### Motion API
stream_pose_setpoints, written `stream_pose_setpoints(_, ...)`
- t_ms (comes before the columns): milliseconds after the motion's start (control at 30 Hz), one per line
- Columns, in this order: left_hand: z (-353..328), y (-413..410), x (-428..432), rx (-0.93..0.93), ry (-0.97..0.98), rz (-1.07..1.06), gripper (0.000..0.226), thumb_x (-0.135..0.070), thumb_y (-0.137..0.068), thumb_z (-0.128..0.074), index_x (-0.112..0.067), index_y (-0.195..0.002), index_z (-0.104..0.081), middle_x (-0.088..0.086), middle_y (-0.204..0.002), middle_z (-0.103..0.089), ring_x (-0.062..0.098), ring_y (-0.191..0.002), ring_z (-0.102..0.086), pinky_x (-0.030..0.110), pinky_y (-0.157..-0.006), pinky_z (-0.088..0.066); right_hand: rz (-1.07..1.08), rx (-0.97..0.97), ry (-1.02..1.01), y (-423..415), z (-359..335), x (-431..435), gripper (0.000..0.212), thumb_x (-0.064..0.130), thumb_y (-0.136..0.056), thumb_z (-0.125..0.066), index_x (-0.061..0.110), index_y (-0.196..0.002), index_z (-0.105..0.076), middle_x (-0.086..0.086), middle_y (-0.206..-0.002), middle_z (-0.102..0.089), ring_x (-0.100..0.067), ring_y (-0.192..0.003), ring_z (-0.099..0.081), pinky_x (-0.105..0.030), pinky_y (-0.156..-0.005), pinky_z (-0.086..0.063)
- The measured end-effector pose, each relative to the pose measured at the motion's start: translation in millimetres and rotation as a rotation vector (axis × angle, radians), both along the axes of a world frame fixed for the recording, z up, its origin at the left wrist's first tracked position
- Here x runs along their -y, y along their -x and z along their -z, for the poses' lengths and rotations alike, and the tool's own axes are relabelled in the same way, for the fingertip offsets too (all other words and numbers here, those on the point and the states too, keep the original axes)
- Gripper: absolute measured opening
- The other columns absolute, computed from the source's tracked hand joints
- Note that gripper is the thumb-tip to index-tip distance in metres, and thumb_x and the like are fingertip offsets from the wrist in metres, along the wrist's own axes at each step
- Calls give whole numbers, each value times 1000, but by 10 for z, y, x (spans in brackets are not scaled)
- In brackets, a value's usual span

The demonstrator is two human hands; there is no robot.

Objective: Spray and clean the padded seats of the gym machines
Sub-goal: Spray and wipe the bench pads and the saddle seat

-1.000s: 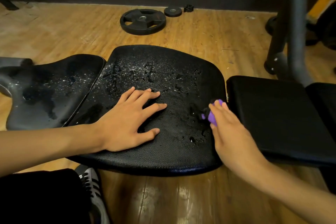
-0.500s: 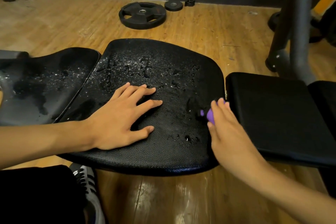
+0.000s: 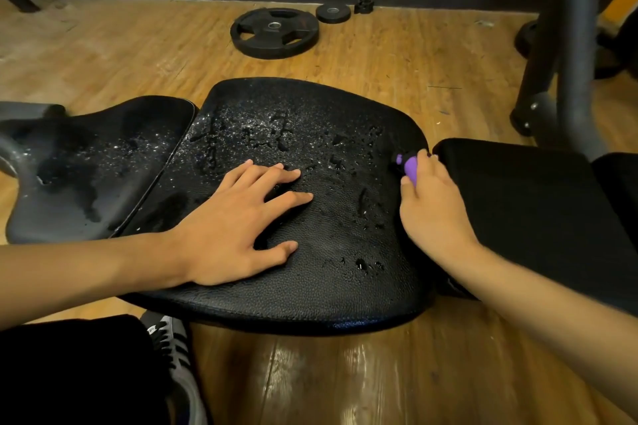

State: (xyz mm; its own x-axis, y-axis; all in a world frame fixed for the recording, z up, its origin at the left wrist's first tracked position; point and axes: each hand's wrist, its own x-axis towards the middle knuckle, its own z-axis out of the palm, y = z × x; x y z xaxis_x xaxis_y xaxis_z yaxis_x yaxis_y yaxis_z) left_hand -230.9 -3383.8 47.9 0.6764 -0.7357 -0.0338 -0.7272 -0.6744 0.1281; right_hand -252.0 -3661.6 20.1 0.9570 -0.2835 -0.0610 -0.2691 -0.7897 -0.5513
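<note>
A wide black padded seat (image 3: 324,290) lies in the middle, beaded with spray droplets across its far half. My left hand (image 3: 238,221) rests flat on it with fingers spread. At the seat's right edge my right hand (image 3: 431,214) grips a small purple object (image 3: 410,166); only its tip shows beyond my fingers and I cannot tell what it is. A narrower black pad (image 3: 93,169) to the left is also wet. A dry black pad (image 3: 528,210) adjoins on the right.
The floor is wood, glossy near me. A large black weight plate (image 3: 274,33), a small plate (image 3: 333,13) and a collar lie at the back by a dark wall. Grey machine posts (image 3: 576,55) stand at right. My shoe (image 3: 176,352) and dark trouser leg are lower left.
My right hand with the purple object has slid a little away from me along the seat's right edge. My left hand stays flat on the pad.
</note>
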Motion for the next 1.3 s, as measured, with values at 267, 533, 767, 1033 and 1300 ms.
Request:
stream_pose_setpoints(267,22,8,-7,22,-26,-7,72,-69,-92,-34,-33,-154,-39,1,-160,-31,23,-152,-22,50,-127,-8,-317,96,146,1195,-25,-357,61,47,-103,-25,18,-157,-28,7,-164,-20,-4,-152,-10,-26,-123,-13)
stream_pose_setpoints(533,36,12,-13,21,-19,-16,73,-71,-90,-33,-35,-154,-37,1,-162,-29,24,-152,-21,51,-127,-8,-510,125,260,602,-28,-342,53,35,-106,-35,13,-153,-37,-1,-160,-33,-12,-150,-24,-34,-123,-22)
stream_pose_setpoints(767,21,4,-5,-4,-5,-14,72,-70,-91,-33,-36,-154,-36,0,-163,-27,23,-154,-17,51,-127,-4,-330,101,305,-763,-7,-103,51,22,-107,-40,6,-154,-29,-13,-163,-25,-26,-152,-18,-43,-123,-19)
stream_pose_setpoints(1033,25,-8,-25,-5,3,-8,71,-70,-91,-33,-36,-154,-36,0,-162,-26,24,-153,-16,52,-127,-3,-230,35,275,-1249,-136,-92,49,22,-109,-36,7,-154,-29,-17,-162,-25,-33,-151,-21,-41,-119,-20)
stream_pose_setpoints(1300,47,12,-38,13,-5,-14,72,-71,-92,-26,-36,-154,-35,3,-162,-27,25,-153,-19,53,-126,-7,-442,50,191,416,-116,-434,54,33,-107,-32,21,-158,-20,6,-166,-10,-6,-153,-1,-27,-125,-3)
